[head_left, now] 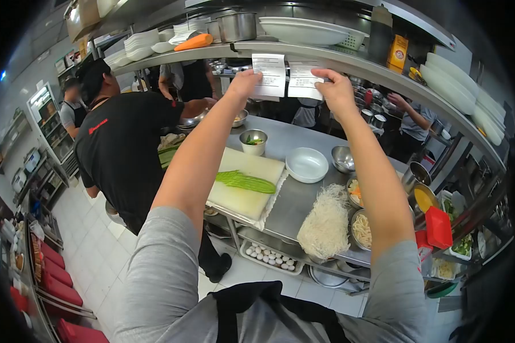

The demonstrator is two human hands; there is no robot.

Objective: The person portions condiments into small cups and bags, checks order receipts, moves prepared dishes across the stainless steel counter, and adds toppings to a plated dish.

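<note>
Though the print is too small for me to read, I count two white paper slips: a left slip (272,67) and a right slip (301,74), side by side at the grey metal shelf's (326,52) front edge. My left hand (245,84) pinches one, my right hand (335,90) the other; I cannot tell whether the slips touch the shelf. Near the steel worktop's (283,212) front edge lie one pale cutting board (240,166) and one bundle of white noodles (325,222).
</note>
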